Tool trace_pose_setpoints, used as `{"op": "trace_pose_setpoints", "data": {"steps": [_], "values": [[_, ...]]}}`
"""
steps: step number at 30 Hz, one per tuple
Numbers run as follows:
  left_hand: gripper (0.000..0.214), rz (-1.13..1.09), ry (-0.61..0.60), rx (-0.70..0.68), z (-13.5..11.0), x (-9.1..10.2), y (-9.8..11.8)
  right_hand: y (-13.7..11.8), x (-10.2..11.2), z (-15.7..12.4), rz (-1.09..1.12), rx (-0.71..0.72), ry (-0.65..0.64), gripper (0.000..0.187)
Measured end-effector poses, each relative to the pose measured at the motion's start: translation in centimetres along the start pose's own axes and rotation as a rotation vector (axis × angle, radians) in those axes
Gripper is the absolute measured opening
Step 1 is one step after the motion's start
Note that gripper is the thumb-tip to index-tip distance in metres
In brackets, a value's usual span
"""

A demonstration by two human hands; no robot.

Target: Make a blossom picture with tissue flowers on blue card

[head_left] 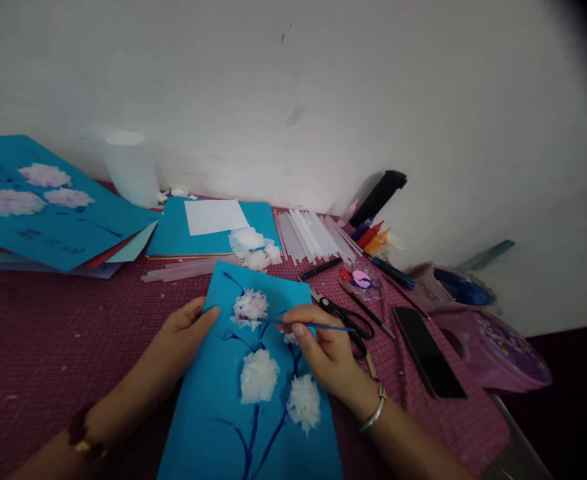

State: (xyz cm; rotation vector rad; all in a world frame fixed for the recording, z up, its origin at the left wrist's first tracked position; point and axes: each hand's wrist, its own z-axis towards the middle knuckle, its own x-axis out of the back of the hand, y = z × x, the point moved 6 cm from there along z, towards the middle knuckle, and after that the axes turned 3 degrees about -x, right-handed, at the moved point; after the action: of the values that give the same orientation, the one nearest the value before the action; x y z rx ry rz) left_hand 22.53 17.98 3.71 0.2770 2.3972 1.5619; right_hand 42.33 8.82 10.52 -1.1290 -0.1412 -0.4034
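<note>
A blue card (208, 400) lies before me, with dark blue painted branches and several white tissue paper flowers. My left hand (186, 329) grips its upper left edge, thumb on top and fingers underneath. Pinched in my right hand (323, 347) is a thin blue paintbrush (328, 327). Its tip touches the top flower (250, 307), which carries pink tints; the lower flowers (259, 377) look plain white. One more flower is partly hidden behind my right fingers. Black-handled scissors (346, 317) lie just beyond my right hand.
Finished-looking flower cards (63, 227) lean at the left. White paper pieces (253, 243) rest on blue sheets (168, 230). Pale glue sticks (313, 233), paint tubes (368, 235), a pink paint blob (361, 279) and a phone (428, 353) stand or lie toward the right, beside a pink container (498, 353).
</note>
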Motion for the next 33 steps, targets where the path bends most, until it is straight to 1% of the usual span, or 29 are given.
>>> {"op": "trace_pose_setpoints", "data": {"steps": [2, 5, 7, 9, 11, 14, 16, 21, 22, 25, 27, 28, 30, 33], "values": [[0.047, -0.013, -0.027, 0.002, 0.0, -0.1, -0.2, 0.0, 0.3, 0.1, 0.000, -0.026, 0.035, 0.014], [0.044, -0.020, -0.048, 0.007, 0.1, -0.1, -0.4, 0.1, 0.8, 0.1, 0.058, -0.101, 0.097, 0.014], [0.043, -0.015, -0.051, 0.008, 0.1, -0.2, -0.4, 0.5, 0.7, 0.1, 0.091, -0.134, 0.078, 0.014], [0.041, -0.008, -0.050, 0.006, 0.3, -0.1, -0.5, 1.0, 0.3, 0.1, 0.099, -0.159, 0.023, 0.014], [0.041, -0.005, -0.049, 0.010, 0.4, 0.1, -0.6, 1.5, 0.3, 0.3, 0.097, -0.179, 0.009, 0.014], [0.042, -0.010, -0.047, 0.023, 0.6, 0.2, -0.8, 1.8, 1.3, 0.6, 0.116, -0.194, 0.097, 0.014], [0.043, -0.014, -0.049, 0.028, 0.6, 0.2, -0.8, 1.7, 1.6, 0.6, 0.140, -0.211, 0.117, 0.014], [0.045, -0.001, -0.063, 0.024, 0.4, 0.1, -0.7, 2.0, 0.5, 0.6, 0.115, -0.244, -0.034, 0.016], [0.045, 0.005, -0.060, 0.025, 0.3, 0.1, -0.6, 2.1, 0.5, 0.6, 0.116, -0.246, -0.027, 0.016], [0.048, 0.020, -0.049, 0.033, 0.2, 0.2, -0.5, 2.4, 1.4, 0.8, 0.171, -0.265, 0.085, 0.016], [0.049, 0.030, -0.045, 0.032, 0.2, 0.2, -0.4, 2.3, 1.7, 0.8, 0.182, -0.269, 0.126, 0.015], [0.049, 0.031, -0.046, 0.029, 0.2, 0.2, -0.4, 2.1, 1.5, 0.8, 0.174, -0.264, 0.115, 0.015], [0.046, 0.030, -0.042, 0.027, 0.3, 0.2, -0.4, 1.8, 0.8, 0.6, 0.143, -0.228, 0.053, 0.016], [0.043, 0.020, -0.032, 0.033, 0.3, 0.1, -0.4, 1.1, -0.4, 0.3, 0.053, -0.115, -0.053, 0.016]]}}
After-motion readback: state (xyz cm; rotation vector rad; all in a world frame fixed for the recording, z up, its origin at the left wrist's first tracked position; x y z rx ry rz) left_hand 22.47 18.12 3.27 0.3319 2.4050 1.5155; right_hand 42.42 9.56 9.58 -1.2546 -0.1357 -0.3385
